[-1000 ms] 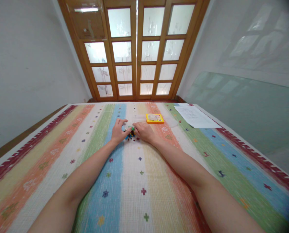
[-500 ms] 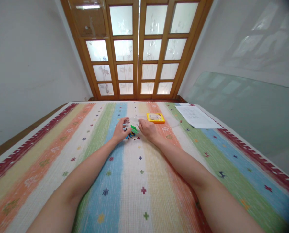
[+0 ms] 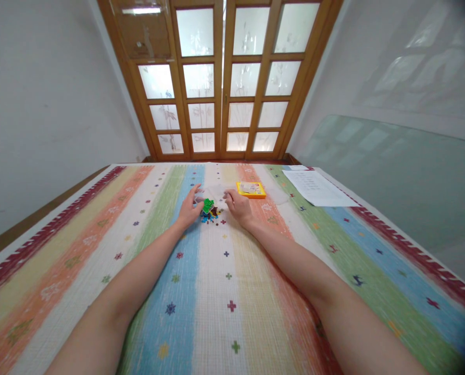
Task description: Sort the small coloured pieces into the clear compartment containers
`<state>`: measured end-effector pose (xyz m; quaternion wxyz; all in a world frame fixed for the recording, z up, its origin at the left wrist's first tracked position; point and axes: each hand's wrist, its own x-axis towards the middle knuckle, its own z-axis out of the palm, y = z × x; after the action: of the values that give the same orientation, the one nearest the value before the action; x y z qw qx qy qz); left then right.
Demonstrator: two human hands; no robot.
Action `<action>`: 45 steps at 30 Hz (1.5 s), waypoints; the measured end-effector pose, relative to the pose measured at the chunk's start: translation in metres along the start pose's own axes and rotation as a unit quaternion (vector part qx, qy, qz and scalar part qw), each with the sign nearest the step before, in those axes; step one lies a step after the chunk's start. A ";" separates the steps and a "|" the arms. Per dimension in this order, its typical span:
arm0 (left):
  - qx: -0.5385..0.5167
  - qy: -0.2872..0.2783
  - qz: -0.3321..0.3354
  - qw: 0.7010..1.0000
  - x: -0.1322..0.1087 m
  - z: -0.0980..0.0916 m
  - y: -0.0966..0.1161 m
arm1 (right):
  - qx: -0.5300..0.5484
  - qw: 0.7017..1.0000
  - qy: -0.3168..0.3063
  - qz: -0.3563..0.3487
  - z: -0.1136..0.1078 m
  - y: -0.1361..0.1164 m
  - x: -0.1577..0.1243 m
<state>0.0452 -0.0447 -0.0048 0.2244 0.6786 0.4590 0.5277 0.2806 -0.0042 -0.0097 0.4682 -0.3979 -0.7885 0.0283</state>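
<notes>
A small heap of colourful toy bricks (image 3: 210,219) lies on the tablecloth between my hands, with blue, brown and yellow bits showing. On top and to the left of it are bright green pieces (image 3: 208,205). My left hand (image 3: 190,209) is beside the heap, fingers and thumb apart, its thumb tip close to the green pieces. Clear plastic film, seemingly a bag (image 3: 215,191), stretches behind the heap between both hands. My right hand (image 3: 239,206) has its fingers curled and pinched at the film's right edge; the exact grip is too small to see.
A yellow flat box (image 3: 251,190) sits just beyond my right hand, with more clear plastic (image 3: 277,195) beside it. Farther right lies a printed white sheet (image 3: 314,188). The striped tablecloth (image 3: 216,291) covers the table; a glass-paned wooden door (image 3: 222,104) stands behind.
The green pieces, earlier under clear plastic between my hands, now lie uncovered on the heap. My left hand has shifted slightly left and opened wider; my right hand moved slightly right.
</notes>
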 end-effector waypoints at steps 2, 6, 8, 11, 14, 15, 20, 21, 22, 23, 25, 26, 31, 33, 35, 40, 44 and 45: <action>0.009 0.013 -0.012 1.000 0.002 -0.002 -0.005 | 0.024 1.000 0.006 0.012 0.000 -0.001 0.000; 0.036 0.026 -0.027 0.999 0.005 -0.004 -0.015 | 0.056 0.998 0.012 0.016 -0.002 -0.004 0.001; 0.059 0.023 -0.030 0.998 0.007 -0.004 -0.020 | 0.062 0.998 0.013 0.011 -0.002 -0.005 0.001; 0.088 0.014 -0.032 0.995 0.007 -0.005 -0.023 | 0.057 0.998 0.020 0.007 -0.003 -0.005 0.001; 0.085 0.001 -0.034 0.996 0.006 -0.006 -0.023 | 0.052 0.998 0.034 0.009 -0.004 -0.004 0.001; 0.077 -0.004 -0.034 0.996 0.006 -0.006 -0.023 | 0.052 0.998 0.038 0.010 -0.004 -0.004 0.001; 0.051 -0.027 -0.011 0.998 0.005 -0.006 -0.025 | 0.067 0.997 0.047 0.007 -0.005 -0.002 0.002; 0.048 -0.027 -0.006 0.998 0.005 -0.006 -0.026 | 0.069 0.996 0.048 0.007 -0.005 -0.001 0.002; 0.045 -0.025 -0.003 0.999 0.005 -0.005 -0.027 | 0.072 0.996 0.049 0.007 -0.005 -0.001 0.002; 0.043 -0.022 -0.001 0.999 0.006 -0.005 -0.028 | 0.075 0.996 0.050 0.005 -0.004 0.000 0.002; 0.039 -0.018 0.002 0.999 0.006 -0.006 -0.028 | 0.081 0.995 0.054 -0.002 -0.003 0.002 0.001; 0.037 -0.018 0.003 0.999 0.006 -0.006 -0.028 | 0.085 0.995 0.057 -0.007 -0.003 0.002 0.001; 0.035 -0.014 -0.011 0.999 0.005 -0.006 -0.019 | 0.085 0.994 0.067 -0.028 -0.003 0.003 0.001; 0.008 -0.016 -0.031 0.999 0.004 -0.003 -0.015 | 0.077 0.994 0.059 -0.050 -0.004 0.001 0.001; -0.048 -0.017 -0.054 0.997 0.005 0.001 -0.011 | 0.062 0.994 0.035 -0.084 -0.006 -0.004 0.001; -0.221 -0.030 -0.111 0.969 0.005 0.012 -0.005 | 0.026 0.988 -0.047 -0.146 -0.009 -0.017 0.000; -0.302 -0.060 -0.124 0.943 0.002 0.014 -0.001 | 0.009 0.985 -0.070 -0.157 -0.013 -0.022 0.001; -0.307 -0.062 -0.126 0.941 0.002 0.013 0.001 | 0.007 0.984 -0.074 -0.159 -0.014 -0.022 0.001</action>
<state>0.0578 -0.0413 -0.0080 0.5144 0.5447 0.3419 0.5672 0.2775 -0.0237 0.0078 0.4100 -0.2611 -0.8738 -0.0119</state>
